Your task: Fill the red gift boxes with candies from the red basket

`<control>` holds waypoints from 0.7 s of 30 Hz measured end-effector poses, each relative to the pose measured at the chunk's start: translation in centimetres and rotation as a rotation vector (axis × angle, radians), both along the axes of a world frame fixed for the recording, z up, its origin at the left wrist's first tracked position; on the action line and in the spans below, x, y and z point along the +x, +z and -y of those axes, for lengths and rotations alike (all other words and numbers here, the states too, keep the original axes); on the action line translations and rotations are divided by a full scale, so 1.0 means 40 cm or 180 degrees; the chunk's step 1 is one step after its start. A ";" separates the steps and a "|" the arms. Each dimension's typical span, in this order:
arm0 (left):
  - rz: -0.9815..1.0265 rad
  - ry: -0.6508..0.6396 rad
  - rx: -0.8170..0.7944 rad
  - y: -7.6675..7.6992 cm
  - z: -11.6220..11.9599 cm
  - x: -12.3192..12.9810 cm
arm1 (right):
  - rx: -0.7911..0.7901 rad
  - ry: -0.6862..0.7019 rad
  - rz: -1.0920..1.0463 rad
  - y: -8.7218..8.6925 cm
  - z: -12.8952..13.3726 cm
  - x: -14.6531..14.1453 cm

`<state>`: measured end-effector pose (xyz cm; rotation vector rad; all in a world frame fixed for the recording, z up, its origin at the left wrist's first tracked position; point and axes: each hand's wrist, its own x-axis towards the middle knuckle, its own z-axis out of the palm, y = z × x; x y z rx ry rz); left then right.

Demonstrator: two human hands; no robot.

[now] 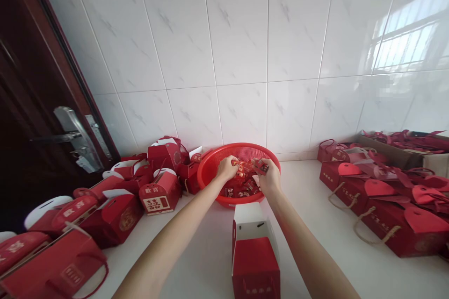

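Both hands are over a red plastic basket (206,182) by the wall. My left hand (227,168) is closed, its fingers pinching a shiny red wrapped candy (241,171). My right hand (271,180) is closed on a darker red wrapped candy (261,166); the fingers partly cover it. More small red packets (242,191) lie in the bottom of the basket. In front of the basket, between my forearms, stands an open red gift box (256,261), its white inside showing and its back flap raised.
Red gift boxes (163,191) with handles crowd the left side, beside a dark door (31,103). On the right stand boxes with rope handles (377,215) and red bows. Behind them is a cardboard carton (393,148) of ribbons. A tiled wall (242,56) closes the back.
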<state>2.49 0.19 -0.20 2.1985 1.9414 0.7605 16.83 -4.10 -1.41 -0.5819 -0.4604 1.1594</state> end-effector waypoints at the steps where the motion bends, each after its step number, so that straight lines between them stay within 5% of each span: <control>1: -0.0063 0.0005 0.0037 -0.002 0.001 -0.002 | -0.0053 0.0066 -0.0046 0.001 0.000 0.000; 4: -0.0355 -0.0291 0.0149 -0.004 0.011 0.006 | -0.0229 0.0265 -0.0198 0.008 0.006 -0.001; 9: -0.1139 -0.1809 -0.0241 -0.006 0.041 0.057 | -0.0265 0.0380 -0.0304 0.015 0.016 -0.002; 11: -0.1497 -0.2087 -0.0447 -0.011 0.049 0.073 | -0.0276 0.0400 -0.0308 0.016 0.017 0.001; 21: -0.1952 -0.1407 -0.0914 -0.015 0.035 0.068 | -0.0107 0.0142 -0.0303 0.008 0.009 0.008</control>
